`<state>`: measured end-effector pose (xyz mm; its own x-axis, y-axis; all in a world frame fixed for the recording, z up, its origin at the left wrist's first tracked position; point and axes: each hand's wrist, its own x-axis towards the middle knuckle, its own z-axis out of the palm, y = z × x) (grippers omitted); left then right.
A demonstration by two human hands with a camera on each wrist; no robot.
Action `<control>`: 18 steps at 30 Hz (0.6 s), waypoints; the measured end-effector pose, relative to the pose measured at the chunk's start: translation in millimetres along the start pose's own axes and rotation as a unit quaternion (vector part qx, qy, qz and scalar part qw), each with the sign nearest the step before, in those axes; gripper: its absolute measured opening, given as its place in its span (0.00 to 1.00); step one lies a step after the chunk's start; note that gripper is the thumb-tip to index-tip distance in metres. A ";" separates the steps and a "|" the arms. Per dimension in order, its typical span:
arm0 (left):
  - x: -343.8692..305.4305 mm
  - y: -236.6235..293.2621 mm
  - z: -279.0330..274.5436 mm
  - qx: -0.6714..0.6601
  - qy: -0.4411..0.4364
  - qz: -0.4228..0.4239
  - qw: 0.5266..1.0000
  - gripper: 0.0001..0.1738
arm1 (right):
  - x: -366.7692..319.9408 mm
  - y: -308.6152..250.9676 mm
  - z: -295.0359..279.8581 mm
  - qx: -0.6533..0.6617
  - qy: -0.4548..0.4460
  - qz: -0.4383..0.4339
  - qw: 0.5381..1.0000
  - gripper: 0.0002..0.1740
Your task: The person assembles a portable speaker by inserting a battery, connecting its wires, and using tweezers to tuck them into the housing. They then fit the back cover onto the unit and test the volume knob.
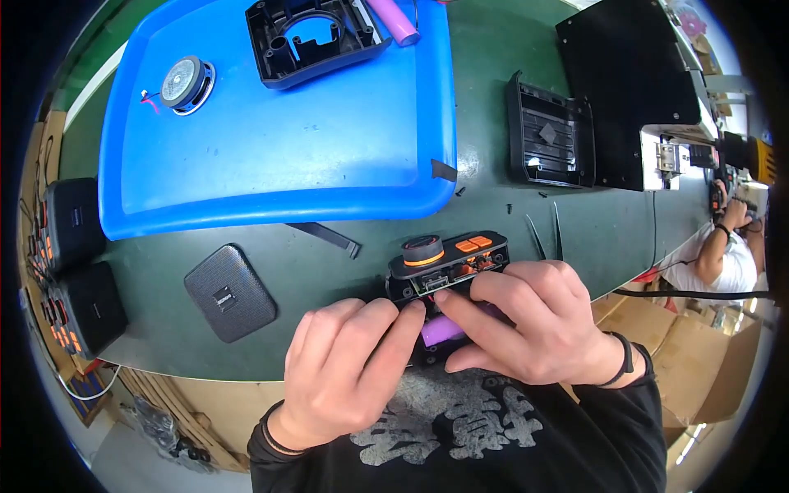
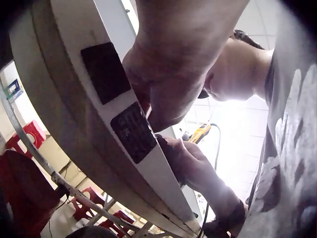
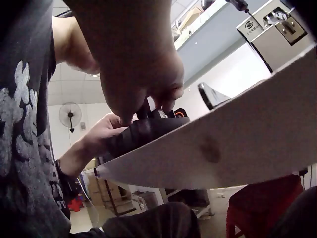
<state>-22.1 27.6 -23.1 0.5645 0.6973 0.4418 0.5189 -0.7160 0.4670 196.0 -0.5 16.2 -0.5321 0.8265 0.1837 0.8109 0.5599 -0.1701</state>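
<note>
A black device panel [image 1: 448,261] with an orange-ringed knob and orange buttons is tilted up at the table's front edge, its circuit board partly exposed. Below it lies a purple cylinder [image 1: 444,329], partly covered by fingers. My left hand [image 1: 349,361] grips the black housing from the left, index fingertip at the panel's lower edge; its thumb is hidden in the head view. From the right, my right hand [image 1: 534,324] holds the housing, index fingertip beside the board's connector. The right wrist view shows the dark housing [image 3: 141,134] between both hands; small parts at the fingertips are hidden.
A blue tray [image 1: 279,205] holds a round speaker [image 1: 185,82] and a black frame [image 1: 316,41]. Around the work lie a mesh grille [image 1: 230,293], a black strip [image 1: 327,238], tweezers [image 1: 559,232], screws and a black shell [image 1: 552,135]. Finished-looking units [image 1: 86,308] stand left.
</note>
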 end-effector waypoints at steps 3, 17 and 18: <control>-2.9 0.0 -0.2 0.012 0.007 0.012 1.000 0.20 | 0.1 0.0 -1.1 -0.007 -0.005 0.006 1.000 0.27; -1.3 -4.2 1.8 0.021 0.007 0.037 0.999 0.21 | 2.7 -0.9 -1.5 -0.006 -0.004 0.011 1.000 0.28; -0.5 -4.2 0.1 0.022 -0.002 0.038 0.999 0.20 | 2.4 -2.0 -1.6 -0.009 -0.005 0.012 1.000 0.27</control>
<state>-24.5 30.2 -25.3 0.6061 0.6411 0.4708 0.5022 -0.7674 0.3985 193.6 0.3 18.5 -0.5145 0.8405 0.1700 0.8280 0.5385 -0.1563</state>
